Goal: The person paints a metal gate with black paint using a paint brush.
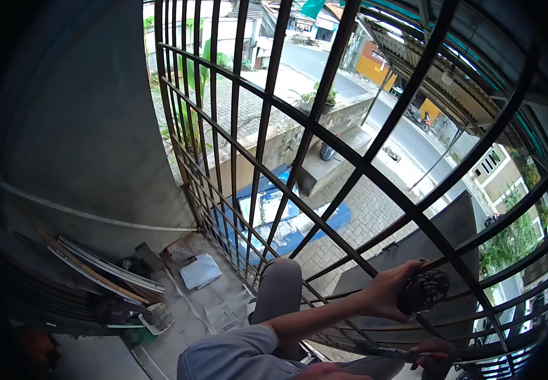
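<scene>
My left hand [389, 292] reaches across the bars, its fingers wrapped round a small, round container [423, 292] that looks coated in glossy black paint. Below it, in shadow near the bottom edge, my right hand [433, 356] is closed round a slim paintbrush [393, 353]. The dark end of the brush points left, along a lower bar. Both hands are close to the dark metal grille [362, 166], whose bars cross in front of me. My bent knee [282, 273] is near the lower bars.
A grey wall [90, 126] rises on the left. Long strips [106, 269] and a folded white sheet [200, 272] lie on the floor at lower left. Beyond the grille are a blue, paint-worn panel [324, 225], brick paving [372, 212] and a road [385, 123].
</scene>
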Tool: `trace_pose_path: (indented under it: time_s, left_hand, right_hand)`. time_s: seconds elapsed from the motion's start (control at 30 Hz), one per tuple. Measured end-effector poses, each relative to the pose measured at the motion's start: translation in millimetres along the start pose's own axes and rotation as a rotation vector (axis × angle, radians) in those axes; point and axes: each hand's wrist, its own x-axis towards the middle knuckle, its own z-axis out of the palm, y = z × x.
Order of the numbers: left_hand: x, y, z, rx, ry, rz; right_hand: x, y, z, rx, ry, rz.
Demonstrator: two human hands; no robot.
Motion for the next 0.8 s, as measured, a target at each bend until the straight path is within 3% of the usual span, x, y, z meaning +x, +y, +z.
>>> trace_pose_path:
  time_s: [0.1, 0.3, 0.4, 0.5, 0.7, 0.77, 0.8]
  left_hand:
    - [-2.3, -1.8, -3.2, 0.039, -0.032, -0.036]
    - [-7.2, -13.7, -4.6, 0.089, -0.034, 0.004]
    - [-9.8, -14.1, -6.5, 0.03, -0.093, -0.115]
    - [-8.8, -16.0, -8.1, 0.077, -0.071, -0.025]
    - [-9.9, -18.2, -7.7, 0.034, -0.091, -0.08]
    - [-9.8, -16.3, -6.6, 0.032, -0.075, -0.085]
    - [-10.2, -14.5, -7.3, 0.036, -0.084, -0.11]
  right_hand:
    - [-7.3, 7.0, 14.5, 0.051, -0.008, 0.133]
    - [-22.0, 62.2, 12.4, 0.114, 0.027, 0.1]
    - [-28.6, 86.5, 16.3, 0.164, 0.087, 0.138]
    - [-36.1, 117.5, 23.0, 0.21, 0.147, 0.178]
    - [-42.4, 164.7, 37.7, 0.285, 0.241, 0.249]
    - [-41.3, 169.8, 38.9, -0.123, 0.158, 0.346]
    - [-43.0, 171.1, 38.8, -0.118, 0.161, 0.347]
